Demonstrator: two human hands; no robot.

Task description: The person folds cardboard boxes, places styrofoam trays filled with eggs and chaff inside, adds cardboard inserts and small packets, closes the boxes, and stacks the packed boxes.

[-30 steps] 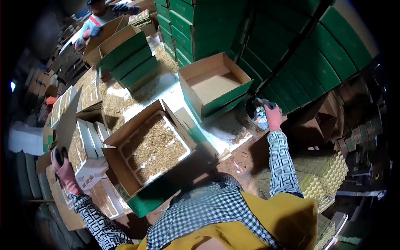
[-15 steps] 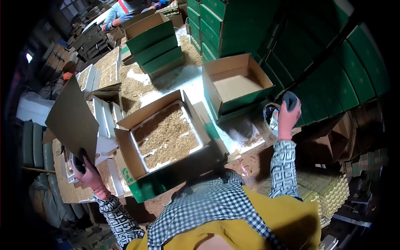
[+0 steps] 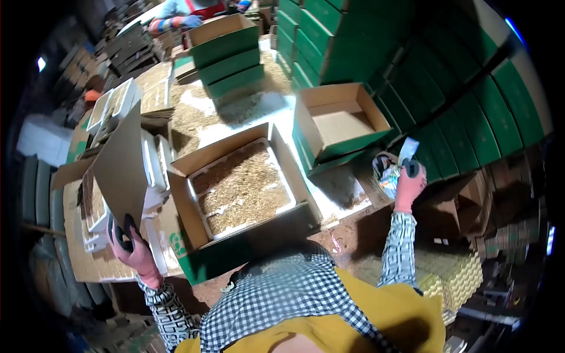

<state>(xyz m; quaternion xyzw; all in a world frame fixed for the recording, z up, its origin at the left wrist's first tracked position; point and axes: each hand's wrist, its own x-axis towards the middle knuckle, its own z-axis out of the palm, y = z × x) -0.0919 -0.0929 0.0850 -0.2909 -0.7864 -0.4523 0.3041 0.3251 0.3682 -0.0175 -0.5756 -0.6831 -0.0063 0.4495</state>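
My left hand (image 3: 134, 250), in a pink glove with dark fingertips, pinches the lower edge of a brown cardboard sheet (image 3: 122, 167) that stands tilted. My right hand (image 3: 410, 185), gloved alike, holds a small pale-blue packet (image 3: 408, 150) upright between its fingertips. Just left of that hand is a round container (image 3: 377, 166) with colourful packets inside. Between my hands, in front of my body, sits an open green box (image 3: 206, 262). Inside it lies a white foam tray (image 3: 203, 219) covered with grain-like husks (image 3: 244, 188).
An open empty green box (image 3: 347, 145) stands right of centre, with tall green box stacks (image 3: 347, 44) behind. White trays (image 3: 154, 159) are at the left. A co-worker's arm (image 3: 170, 25) is beside stacked green boxes (image 3: 229, 62). Egg trays (image 3: 462, 282) lie lower right.
The cardboard sheet has come up in my left hand and swung rightward toward the middle box. My right hand has drawn a small packet out of the container.
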